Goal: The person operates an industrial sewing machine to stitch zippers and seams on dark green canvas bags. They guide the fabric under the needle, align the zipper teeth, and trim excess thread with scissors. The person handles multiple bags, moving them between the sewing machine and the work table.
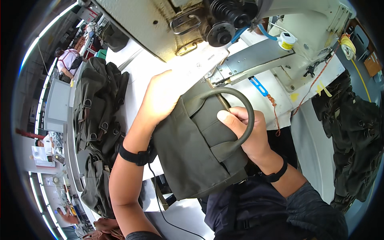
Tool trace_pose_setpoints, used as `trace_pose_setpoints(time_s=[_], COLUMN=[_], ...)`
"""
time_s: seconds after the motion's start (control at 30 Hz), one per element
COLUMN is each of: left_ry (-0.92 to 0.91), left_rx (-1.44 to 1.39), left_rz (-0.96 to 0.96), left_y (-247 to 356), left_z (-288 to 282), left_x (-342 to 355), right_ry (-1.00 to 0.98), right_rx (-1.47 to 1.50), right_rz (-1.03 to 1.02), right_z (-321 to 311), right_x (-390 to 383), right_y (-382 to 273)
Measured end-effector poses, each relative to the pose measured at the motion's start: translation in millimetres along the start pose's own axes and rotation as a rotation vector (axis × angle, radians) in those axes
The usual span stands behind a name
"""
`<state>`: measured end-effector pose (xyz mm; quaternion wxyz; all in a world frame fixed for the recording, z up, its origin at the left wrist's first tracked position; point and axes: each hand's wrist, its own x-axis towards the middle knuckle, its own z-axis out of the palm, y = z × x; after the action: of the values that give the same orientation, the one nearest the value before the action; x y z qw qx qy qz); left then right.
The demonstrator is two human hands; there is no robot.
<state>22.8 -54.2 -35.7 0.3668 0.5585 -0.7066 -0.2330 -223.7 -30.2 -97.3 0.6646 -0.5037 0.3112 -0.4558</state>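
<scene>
the left hand point(160, 98) lies spread flat on the upper edge of an olive bag point(196, 148), pressing it against the white tabletop point(138, 68) just below the sewing machine point(224, 28). the right hand point(244, 128) is closed on the bag's right side, thumb on top, with the rounded dark handle point(244, 116) looping over its fingers. a metal zipper point(218, 96) runs along the bag's top edge up toward the needle area, where a grey metal plate point(256, 58) sticks out from the machine. the bag sits between the two hands, its lower part hanging off the tabletop edge toward the person's lap.

a black wristband sits on each wrist, and a thin black cable point(160, 200) trails down from the left one. a heap of finished olive bags point(98, 120) fills the left side of the tabletop, close to the left forearm. another dark pile point(352, 140) hangs at the right. a blue tool point(258, 86) and an orange thread point(276, 112) lie on the machine bed just beyond the right hand. a small white spool point(287, 40) stands on the machine arm. other people work at benches far off at the left edge.
</scene>
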Motion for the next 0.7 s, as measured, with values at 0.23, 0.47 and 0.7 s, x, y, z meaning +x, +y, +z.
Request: trace_pose_setpoints(time_s=[0.23, 0.47, 0.7], left_ry=[-0.055, -0.009, 0.027], left_rx=[-0.093, -0.12, 0.594], left_rz=[-0.13, -0.169, 0.118], left_y=[-6.7, -8.0, 51.0], left_z=[-3.8, -11.3, -7.6], left_x=[9.1, 15.4, -48.9], right_ry=[0.018, 0.084, 0.105], right_rx=[-0.041, -0.054, -0.103], right_rz=[-0.016, -0.076, -0.081], right_z=[3.7, 16.6, 9.0], right_x=[9.4, 25.7, 29.0], right_y=[2.4, 8.0, 11.1])
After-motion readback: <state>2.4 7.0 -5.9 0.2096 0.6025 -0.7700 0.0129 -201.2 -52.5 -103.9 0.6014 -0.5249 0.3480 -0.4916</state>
